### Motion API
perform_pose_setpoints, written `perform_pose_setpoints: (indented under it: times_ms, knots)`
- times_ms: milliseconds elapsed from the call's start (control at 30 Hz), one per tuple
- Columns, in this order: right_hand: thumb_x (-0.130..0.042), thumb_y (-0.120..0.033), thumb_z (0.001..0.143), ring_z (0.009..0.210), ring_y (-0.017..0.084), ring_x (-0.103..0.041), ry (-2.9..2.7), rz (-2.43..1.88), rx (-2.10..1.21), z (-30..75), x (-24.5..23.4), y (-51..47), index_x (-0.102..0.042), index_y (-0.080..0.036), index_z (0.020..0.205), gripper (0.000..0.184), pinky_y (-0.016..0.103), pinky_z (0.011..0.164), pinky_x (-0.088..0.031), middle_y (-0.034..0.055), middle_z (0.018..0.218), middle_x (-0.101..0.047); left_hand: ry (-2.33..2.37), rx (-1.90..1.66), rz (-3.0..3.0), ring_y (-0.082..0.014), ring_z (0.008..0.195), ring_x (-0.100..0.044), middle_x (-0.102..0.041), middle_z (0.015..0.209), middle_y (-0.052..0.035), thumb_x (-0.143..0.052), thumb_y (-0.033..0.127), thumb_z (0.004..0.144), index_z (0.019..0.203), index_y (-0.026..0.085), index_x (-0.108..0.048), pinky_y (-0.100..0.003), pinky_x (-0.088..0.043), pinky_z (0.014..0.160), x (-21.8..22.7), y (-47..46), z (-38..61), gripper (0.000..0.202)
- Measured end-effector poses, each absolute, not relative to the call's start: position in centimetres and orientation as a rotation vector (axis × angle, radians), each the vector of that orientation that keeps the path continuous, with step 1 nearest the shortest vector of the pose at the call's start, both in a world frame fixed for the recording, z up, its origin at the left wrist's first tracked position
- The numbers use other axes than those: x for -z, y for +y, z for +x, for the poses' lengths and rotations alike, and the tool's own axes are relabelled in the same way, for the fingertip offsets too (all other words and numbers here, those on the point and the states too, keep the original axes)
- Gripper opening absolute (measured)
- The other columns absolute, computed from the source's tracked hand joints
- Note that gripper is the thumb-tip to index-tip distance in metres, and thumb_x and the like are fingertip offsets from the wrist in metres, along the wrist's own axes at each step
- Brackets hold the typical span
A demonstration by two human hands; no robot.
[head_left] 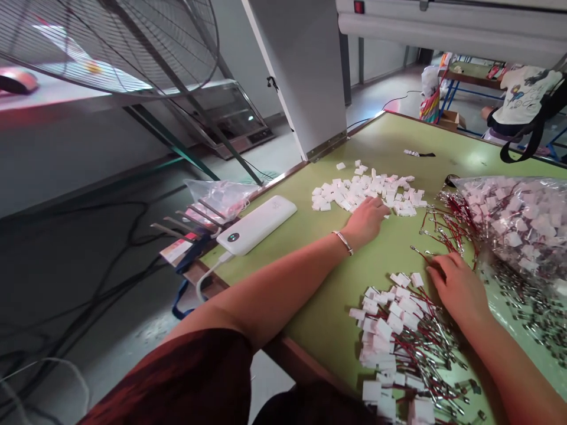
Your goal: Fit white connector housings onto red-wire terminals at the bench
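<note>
My left hand [365,224] reaches to the near edge of a loose pile of small white plastic connector housings [345,192]. Its fingers are bent down and close together, and whatever lies under the fingertips is hidden. My right hand [460,286] is over the table beside a bunch of red wires with metal terminals [447,230]. Thumb and forefinger close on the end of one red wire [419,252], whose terminal points to the left. In front of me lies a heap of white housings joined to red wires [398,319].
A clear bag of white parts [522,218] and scattered metal pieces [531,313] lie at right. On the left edge are a white power bank [259,224] with a cable and a plastic bag [217,198]. A fan [133,47] stands left; another person [525,97] sits beyond.
</note>
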State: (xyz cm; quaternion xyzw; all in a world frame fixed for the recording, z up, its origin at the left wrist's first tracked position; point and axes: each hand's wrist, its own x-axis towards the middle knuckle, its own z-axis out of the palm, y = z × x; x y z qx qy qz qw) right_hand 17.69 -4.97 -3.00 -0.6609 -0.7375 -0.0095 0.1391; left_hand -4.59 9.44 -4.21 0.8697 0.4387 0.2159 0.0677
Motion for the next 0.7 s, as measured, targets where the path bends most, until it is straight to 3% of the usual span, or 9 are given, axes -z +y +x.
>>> perform_pose_setpoints:
  times_ms: [100, 267, 433, 600, 700]
  knots:
    - [-0.045, -0.028, 0.092, 0.068, 0.019, -0.06, -2.214, -1.95, 0.065, 17.3, 3.2, -5.2, -0.063, -0.02, 0.085, 0.021, 0.031, 0.055, -0.036, 0.0062, 0.09, -0.063, 1.159, -0.675, 2.611, -0.0201, 0.092, -0.053, -0.065, 0.092, -0.0068, -0.045, 0.005, 0.088, 0.098, 0.016, -0.069, -0.034, -0.045, 0.085, 4.2, 8.9, -4.5, 0.028]
    - [-0.047, -0.026, 0.089, 0.058, 0.016, -0.056, -2.26, -1.963, 0.075, 18.0, 2.6, -5.9, -0.06, -0.021, 0.077, 0.018, 0.03, 0.05, -0.03, 0.0053, 0.084, -0.063, 1.028, -0.724, 2.582, -0.0187, 0.094, -0.054, -0.065, 0.094, -0.0046, -0.055, 0.01, 0.086, 0.103, 0.018, -0.067, -0.035, -0.042, 0.092, 3.7, 8.2, -4.7, 0.022]
    - [-0.052, -0.029, 0.087, 0.063, 0.017, -0.059, -2.199, -1.905, -0.009, 18.2, 2.4, -5.6, -0.062, -0.022, 0.087, 0.012, 0.03, 0.054, -0.037, 0.0041, 0.089, -0.065, 1.279, -0.737, 2.569, -0.0228, 0.101, -0.049, -0.061, 0.1, -0.0076, -0.058, 0.029, 0.09, 0.111, 0.019, -0.066, -0.038, -0.042, 0.09, 3.1, 7.7, -4.0, 0.024]
    - [-0.047, -0.022, 0.09, 0.065, 0.018, -0.06, -2.266, -1.986, 0.008, 16.5, 2.8, -5.5, -0.06, -0.021, 0.086, 0.014, 0.03, 0.055, -0.035, 0.0062, 0.092, -0.063, 1.201, -0.491, 2.806, -0.0232, 0.101, -0.049, -0.062, 0.099, -0.008, -0.049, 0.016, 0.093, 0.095, 0.018, -0.069, -0.035, -0.041, 0.087, 3.5, 7.8, -3.5, 0.02]
    - [-0.046, -0.021, 0.09, 0.067, 0.019, -0.061, -2.234, -2.008, -0.048, 16.6, 2.3, -5.5, -0.058, -0.02, 0.083, 0.015, 0.031, 0.056, -0.035, 0.0079, 0.089, -0.063, 1.1, -0.451, 2.881, -0.0222, 0.1, -0.05, -0.062, 0.099, -0.009, -0.048, 0.017, 0.094, 0.094, 0.013, -0.067, -0.035, -0.04, 0.092, 3.8, 7.8, -3.6, 0.019]
